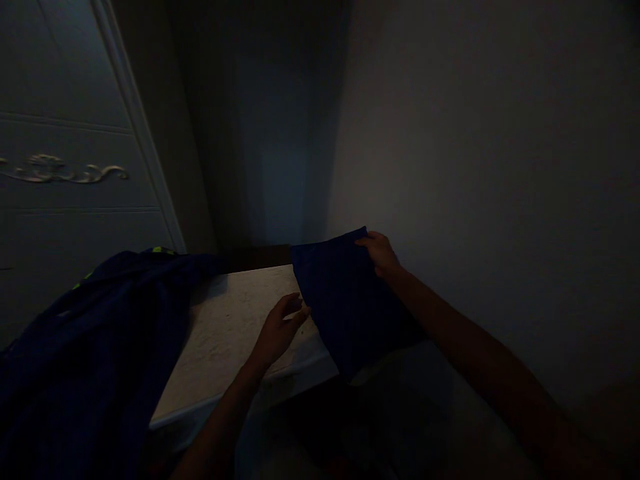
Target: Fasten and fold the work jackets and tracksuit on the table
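Observation:
A flat dark blue piece of cloth (pixel 345 300), perhaps a folded garment, lies over the right end of a pale tabletop (pixel 235 320) and hangs past its front edge. My right hand (pixel 381 253) is closed on the cloth's upper right corner. At the cloth's left edge is my left hand (pixel 280 327), its thumb and fingers curved with a gap between them. The thumb tip reaches the edge; no grip on it shows. A crumpled dark blue garment (pixel 115 320) with yellow-green marks is heaped over the tabletop's left end.
The room is very dark. A grey wall (pixel 475 167) rises behind and to the right. A panelled door (pixel 65 227) with a scrolled ornament (pixel 65 169) stands at the left. Beneath the tabletop's front edge it is too dark to make out details.

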Demonstrator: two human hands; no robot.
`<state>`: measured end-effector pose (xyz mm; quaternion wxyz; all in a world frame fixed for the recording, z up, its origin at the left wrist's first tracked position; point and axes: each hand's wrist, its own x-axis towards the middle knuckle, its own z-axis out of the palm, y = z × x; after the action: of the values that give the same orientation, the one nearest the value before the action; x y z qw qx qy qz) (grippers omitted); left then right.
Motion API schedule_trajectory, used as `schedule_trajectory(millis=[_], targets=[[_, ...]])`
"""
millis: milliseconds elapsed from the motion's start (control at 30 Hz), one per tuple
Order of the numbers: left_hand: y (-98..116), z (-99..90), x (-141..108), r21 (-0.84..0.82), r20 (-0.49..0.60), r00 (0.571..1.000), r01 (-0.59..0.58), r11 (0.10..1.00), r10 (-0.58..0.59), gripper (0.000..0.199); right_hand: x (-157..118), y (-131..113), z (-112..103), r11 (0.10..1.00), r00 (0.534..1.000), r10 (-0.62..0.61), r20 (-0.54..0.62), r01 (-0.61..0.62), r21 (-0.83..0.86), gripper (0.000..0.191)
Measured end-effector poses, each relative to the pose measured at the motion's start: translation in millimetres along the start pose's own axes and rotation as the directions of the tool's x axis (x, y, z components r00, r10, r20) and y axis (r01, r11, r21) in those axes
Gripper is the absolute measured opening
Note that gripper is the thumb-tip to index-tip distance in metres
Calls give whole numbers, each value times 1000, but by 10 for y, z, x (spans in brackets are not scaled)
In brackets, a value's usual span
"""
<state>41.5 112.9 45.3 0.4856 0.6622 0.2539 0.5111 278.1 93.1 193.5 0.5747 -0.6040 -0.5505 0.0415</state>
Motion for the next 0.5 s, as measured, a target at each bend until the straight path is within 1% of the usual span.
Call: schedule_trajectory(millis=[33,67,100,133,167,200,233,267,300,333,367,433,467,500], targets=[[44,-40,12,-99,-71,997,33,995,-40,61,-154,-149,217,999,998,-32,49,32,-1,18],[93,-95,18,-201,-145,985,63,978,-93,62,-344,-286,430,994,977,-96,189,103,-28,20],[141,-166,12,-299,-201,967,92,950,-157,63,-558,-403,624,978,889,-182,420,206,-12,23],[181,-253,-6,-386,-231,948,119,915,-220,64,-780,-499,786,949,678,-259,688,310,52,28],[208,-351,-39,-454,-228,934,149,879,-276,64,-993,-569,909,916,338,-275,900,377,139,36],[217,-458,-85,-495,-199,925,190,848,-324,64,-1181,-615,988,889,62,-261,963,404,215,45],[204,-567,-142,-510,-158,918,240,826,-364,63,-1331,-636,1025,855,-133,-236,963,442,271,53],[169,-673,-207,-503,-115,908,296,812,-403,59,-1437,-635,1026,821,-233,-210,950,486,300,58],[112,-773,-275,-479,-96,895,342,808,-436,54,-1495,-611,999,787,-243,-199,950,537,302,60],[38,-863,-341,-447,-116,881,366,816,-459,49,-1508,-568,952,763,-199,-199,960,583,279,60],[-48,-941,-399,-409,-163,869,372,833,-468,48,-1482,-505,895,757,-136,-203,970,607,244,57],[-224,-1067,-475,-319,-296,849,344,883,-438,48,-1337,-326,780,785,10,-210,978,598,162,49],[-301,-1115,-491,-260,-364,840,323,910,-402,46,-1233,-215,730,801,95,-212,973,587,117,45],[-363,-1155,-493,-192,-427,830,305,933,-359,42,-1117,-92,686,804,195,-213,957,591,58,41]])
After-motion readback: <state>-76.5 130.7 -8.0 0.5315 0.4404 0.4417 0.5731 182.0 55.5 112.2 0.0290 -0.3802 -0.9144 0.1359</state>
